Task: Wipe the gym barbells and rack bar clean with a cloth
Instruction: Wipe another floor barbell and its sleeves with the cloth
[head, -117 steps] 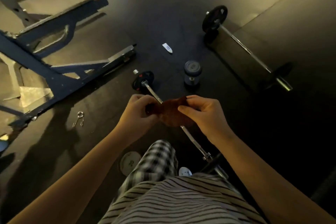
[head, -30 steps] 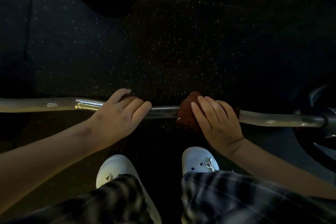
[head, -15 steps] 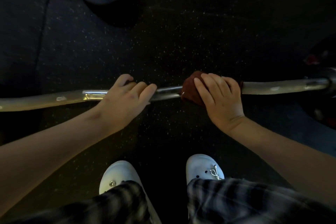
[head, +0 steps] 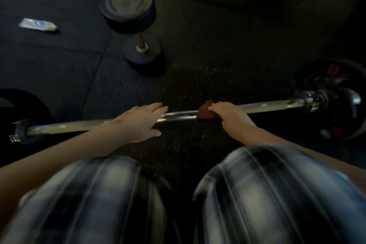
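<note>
A chrome barbell (head: 182, 115) lies across the dark rubber floor from left to right, with a black weight plate (head: 334, 99) on its right end and a collar (head: 21, 131) at its left. My right hand (head: 230, 114) grips a reddish-brown cloth (head: 206, 114) wrapped over the middle of the bar. My left hand (head: 142, 122) lies over the bar a little to the left, fingers straight and pointing right. The frame is blurred by motion.
A dumbbell (head: 136, 25) stands on end just beyond the bar. A small silvery packet (head: 37, 24) lies on the floor at the far left. Another dark plate (head: 17, 105) sits at the left edge. My knees in checked trousers (head: 277, 194) fill the foreground.
The view has tilted up and pulled back, bringing the dumbbell and both bar ends into sight. My left hand's fingers have straightened over the bar. My right hand still holds the cloth on it.
</note>
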